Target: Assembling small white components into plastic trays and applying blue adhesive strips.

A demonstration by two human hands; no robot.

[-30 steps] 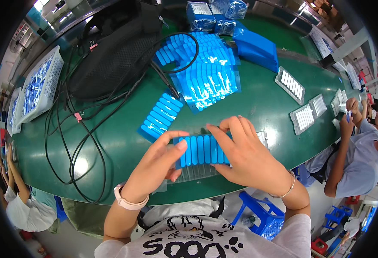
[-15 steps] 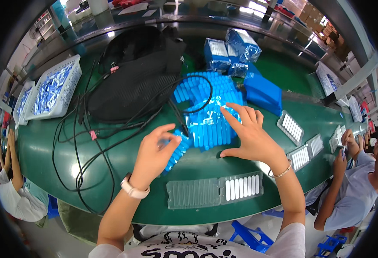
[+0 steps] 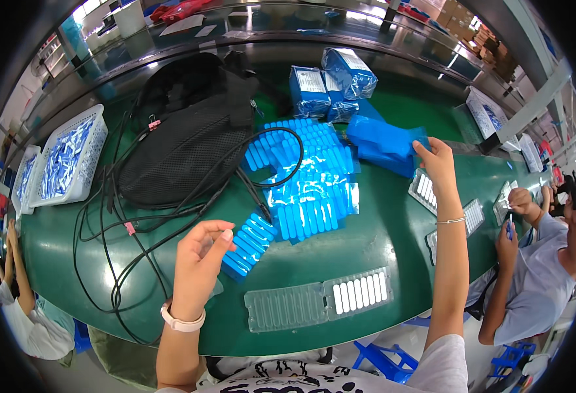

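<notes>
Blue sleeved cells: right hand (image 3: 437, 162) reaches to 1 o'clock, fingers closing on the blue wrapped pack (image 3: 383, 141). Left hand (image 3: 199, 257) hovers loosely curled, holding nothing, just beside a short row of blue cells (image 3: 247, 244). Clear blister tray (image 3: 319, 299) at 6 o'clock: right section filled with white cells, left section bare, so roughly half loaded. Big cell pile (image 3: 307, 180) at 12 o'clock remains.

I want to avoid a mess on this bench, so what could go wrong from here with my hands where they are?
1. The right hand reaches far out to the blue bag; dragging it back might sweep the loose blue pieces out of their rows.
2. The black cable loops over those pieces and could snag.
3. The left hand hovers by a short row and could knock it.
</notes>
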